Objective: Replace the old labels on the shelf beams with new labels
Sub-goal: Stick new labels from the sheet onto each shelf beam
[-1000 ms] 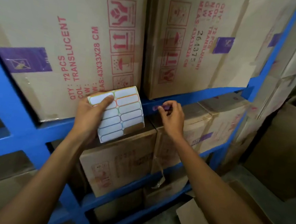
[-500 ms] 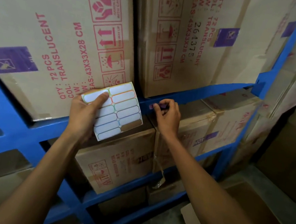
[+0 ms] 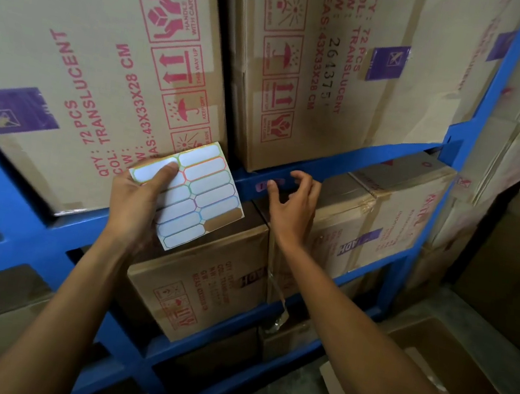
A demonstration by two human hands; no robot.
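Note:
My left hand [image 3: 134,201] holds a sheet of blank white labels [image 3: 194,200] with coloured borders, thumb pressed on its top left corner; one label slot at the sheet's lower right is empty. A small purple label [image 3: 268,185] is stuck on the blue shelf beam [image 3: 358,164]. My right hand [image 3: 294,208] is at that label, thumb tip touching it and the other fingers curled over the beam just to its right. Whether the label is lifted off the beam I cannot tell.
Large cardboard cartons [image 3: 78,68] with red print fill the shelf above the beam, smaller taped cartons [image 3: 206,276] the shelf below. A blue upright [image 3: 499,97] stands at the right. Open cartons [image 3: 448,370] lie on the concrete floor at lower right.
The view has shifted slightly right and closer. My right hand's fingers have spread a little over the purple label; the left hand keeps the sheet in the same place.

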